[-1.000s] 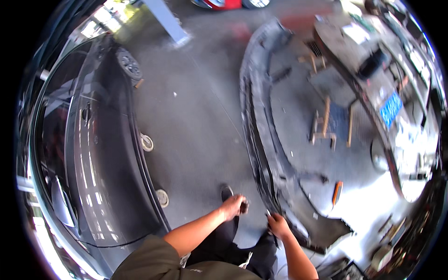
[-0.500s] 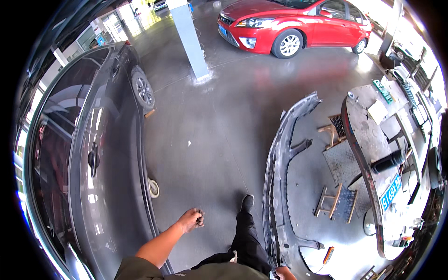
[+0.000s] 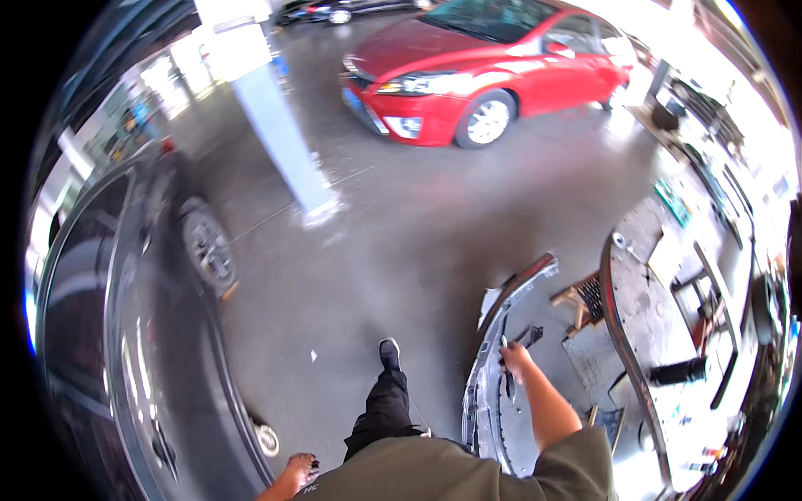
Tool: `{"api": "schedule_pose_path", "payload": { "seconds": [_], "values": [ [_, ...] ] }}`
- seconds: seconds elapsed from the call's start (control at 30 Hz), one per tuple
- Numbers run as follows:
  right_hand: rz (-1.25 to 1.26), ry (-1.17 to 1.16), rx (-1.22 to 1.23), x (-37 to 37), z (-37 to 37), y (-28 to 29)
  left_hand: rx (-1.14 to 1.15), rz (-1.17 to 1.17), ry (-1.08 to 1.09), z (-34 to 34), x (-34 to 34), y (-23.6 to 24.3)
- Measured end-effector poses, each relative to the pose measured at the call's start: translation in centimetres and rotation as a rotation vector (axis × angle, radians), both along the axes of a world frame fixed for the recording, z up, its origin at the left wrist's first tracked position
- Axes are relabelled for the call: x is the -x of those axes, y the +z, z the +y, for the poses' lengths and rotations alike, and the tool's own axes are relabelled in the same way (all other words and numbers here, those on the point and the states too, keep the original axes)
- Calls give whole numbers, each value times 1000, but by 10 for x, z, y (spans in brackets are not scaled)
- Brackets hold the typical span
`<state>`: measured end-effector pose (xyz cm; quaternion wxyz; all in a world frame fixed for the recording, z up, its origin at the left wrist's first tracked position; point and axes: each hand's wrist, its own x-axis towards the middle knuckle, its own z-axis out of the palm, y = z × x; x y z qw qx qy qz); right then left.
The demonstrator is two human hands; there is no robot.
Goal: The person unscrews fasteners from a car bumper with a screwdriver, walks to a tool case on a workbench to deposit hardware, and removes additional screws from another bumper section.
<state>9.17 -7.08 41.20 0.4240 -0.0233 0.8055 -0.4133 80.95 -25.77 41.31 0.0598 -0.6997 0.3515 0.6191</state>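
My right hand [image 3: 515,363] reaches over the long curved car bumper [image 3: 480,376] on the floor, its fingers curled. A slim silver-and-dark thing shows at the fingers, too blurred to name. Beside that hand juts a dark bracket [image 3: 528,336] on the bumper's inner side; whether they touch is unclear. My left hand [image 3: 302,469] hangs low by the dark grey car [image 3: 159,334], half closed, with dark patches at the fingertips. Whether it holds anything small is hidden.
A metal-topped workbench [image 3: 643,250] with a black cylinder [image 3: 678,371] stands at right, near low wooden stools [image 3: 578,299]. A pillar [image 3: 280,134] rises ahead, a red car [image 3: 468,75] beyond it. A pale ring-shaped thing [image 3: 266,440] lies beside the grey car.
My right hand has come up from the lower edge to over the bumper. My left hand has dropped lower and leftward. The view has shifted, and the bumper appears lower in it.
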Motion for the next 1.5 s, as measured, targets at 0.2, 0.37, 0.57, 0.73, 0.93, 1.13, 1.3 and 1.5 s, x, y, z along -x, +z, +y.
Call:
{"api": "schedule_pose_path", "payload": {
  "seconds": [0.2, 0.37, 0.57, 0.73, 0.93, 1.13, 1.3, 1.5],
  "values": [
    [105, 392, -495, 119, -84, -72, 7, 104, -198, -257, 249, -19],
    [-218, 194, -535, 115, -65, -106, 340, -34, -594, -515, 547, 24],
    [-451, -109, -636, 135, -72, -147, 476, 265, -342, -689, 845, 61],
    [-374, 319, -467, 370, -147, -166, 192, 193, -490, -703, 1064, 37],
    [-186, -668, 109, 769, -321, 100, 106, 93, -649, -691, 1278, -3],
    [-149, -660, -84, 998, -348, 87, 574, 14, -1324, -794, 1577, -82],
    [-235, -48, -662, 1005, -273, -22, 288, 71, -1160, -778, 1889, 3],
    [-672, -1012, -463, 1132, -293, 31, 380, 254, -1421, -726, 2201, 42]
  ]
}}
